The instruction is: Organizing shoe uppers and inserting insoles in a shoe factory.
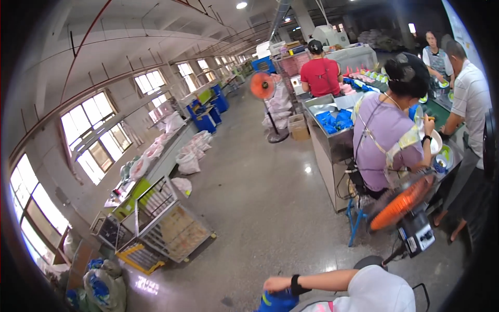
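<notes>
A hand [275, 284] from a white sleeve [374, 291] is resting on a blue bag [278, 302] at the lower edge; whether its fingers are closing cannot be told. The wearer's own hands are out of view. The bag is probably soft and light, best gripped at its top.

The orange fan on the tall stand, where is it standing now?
In the head view, the orange fan stands upper centre on the grey floor, in the aisle just left of the stacked white bags and the cardboard box.
</notes>
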### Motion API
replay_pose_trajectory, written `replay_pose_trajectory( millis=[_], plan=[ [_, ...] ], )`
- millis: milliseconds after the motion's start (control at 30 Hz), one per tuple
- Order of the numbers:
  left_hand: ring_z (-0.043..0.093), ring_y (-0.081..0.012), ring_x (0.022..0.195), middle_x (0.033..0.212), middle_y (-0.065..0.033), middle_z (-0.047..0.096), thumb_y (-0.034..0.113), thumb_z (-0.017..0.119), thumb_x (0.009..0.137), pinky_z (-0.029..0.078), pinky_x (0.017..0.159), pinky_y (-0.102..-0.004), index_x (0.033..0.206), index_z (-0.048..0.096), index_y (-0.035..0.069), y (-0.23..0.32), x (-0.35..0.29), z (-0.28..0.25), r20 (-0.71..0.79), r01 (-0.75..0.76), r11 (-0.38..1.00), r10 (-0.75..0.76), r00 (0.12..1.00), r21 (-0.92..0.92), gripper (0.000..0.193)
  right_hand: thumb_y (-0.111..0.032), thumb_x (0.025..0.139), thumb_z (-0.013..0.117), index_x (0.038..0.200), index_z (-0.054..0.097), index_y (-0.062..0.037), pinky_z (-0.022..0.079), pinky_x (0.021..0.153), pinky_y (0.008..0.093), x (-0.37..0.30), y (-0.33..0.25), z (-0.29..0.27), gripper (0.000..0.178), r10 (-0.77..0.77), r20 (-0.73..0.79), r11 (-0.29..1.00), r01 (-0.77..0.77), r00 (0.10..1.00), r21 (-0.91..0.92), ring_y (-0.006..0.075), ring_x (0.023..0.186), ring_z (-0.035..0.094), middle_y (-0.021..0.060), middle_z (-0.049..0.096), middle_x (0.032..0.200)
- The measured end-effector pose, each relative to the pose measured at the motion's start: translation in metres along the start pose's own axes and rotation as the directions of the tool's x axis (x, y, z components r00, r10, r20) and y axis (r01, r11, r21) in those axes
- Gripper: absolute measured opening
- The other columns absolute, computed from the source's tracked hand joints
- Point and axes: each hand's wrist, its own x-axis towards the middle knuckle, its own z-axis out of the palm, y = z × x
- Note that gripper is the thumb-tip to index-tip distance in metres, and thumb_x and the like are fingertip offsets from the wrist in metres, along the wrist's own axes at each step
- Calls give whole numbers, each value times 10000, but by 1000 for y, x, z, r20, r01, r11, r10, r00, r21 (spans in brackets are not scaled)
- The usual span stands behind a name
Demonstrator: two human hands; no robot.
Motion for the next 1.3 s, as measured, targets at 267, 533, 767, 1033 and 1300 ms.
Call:
replay_pose_trajectory(
  millis=[267, 533, 767, 1033, 1300],
  plan=[
    [565, -366, 709, 772, -205, 605, 410, 408, 875, 433, 639, -436, 850, 606, 19, -10, 179, 65, 227, -1, 998, -14, 974, 65, 438, -226, 780, 520, 723, 613, -46, 454, 701, 347, 107, 5, -136, 211, 118, 198, 980, -82, 973, -184, 231, 659, 585, 114, 596, 667],
    [507, -402, 846, 926, -214, 536, 280, 502, 823, 421, 688, -469, 1002, 513, 54, 315, 489, 198, 423, -591, 764, 639, 642, -258, 289, -264, 812, 526, 793, 628, -27, 435, 529, 296, 135, 43, -411, 259, 309, -582, 949, -288, 752, 130, 115, 585, 538, 27, 595, 644],
    [549, -145, 692, 769, -75, 597, 207, 476, 884, 449, 655, -293, 904, 563, -20, 745, 583, 286, 184, -365, 342, 896, 403, -866, 244, -153, 829, 538, 761, 600, -22, 393, 499, 218, 14, -96, -621, 161, -16, -999, 971, 238, -51, -28, 74, 570, 509, 23, 566, 649],
    [632, -232, 601, 698, -154, 622, 187, 472, 854, 476, 584, -353, 896, 586, -16, 1013, 558, 407, 189, -684, 251, 968, 167, -685, 237, -192, 770, 559, 674, 610, -2, 413, 517, 275, -91, -39, -747, 219, -283, -939, 843, -518, -195, -146, 119, 554, 541, 51, 575, 573],
    [569, -345, 909, 937, -176, 606, 132, 451, 773, 450, 791, -430, 929, 637, 118, 993, 566, 589, 413, -886, 151, 910, -49, -437, 244, -327, 728, 578, 820, 672, -98, 472, 739, 398, -113, 56, -806, 265, 225, -971, 311, -939, -77, 147, 305, 799, 608, 130, 639, 805]
  ],
)
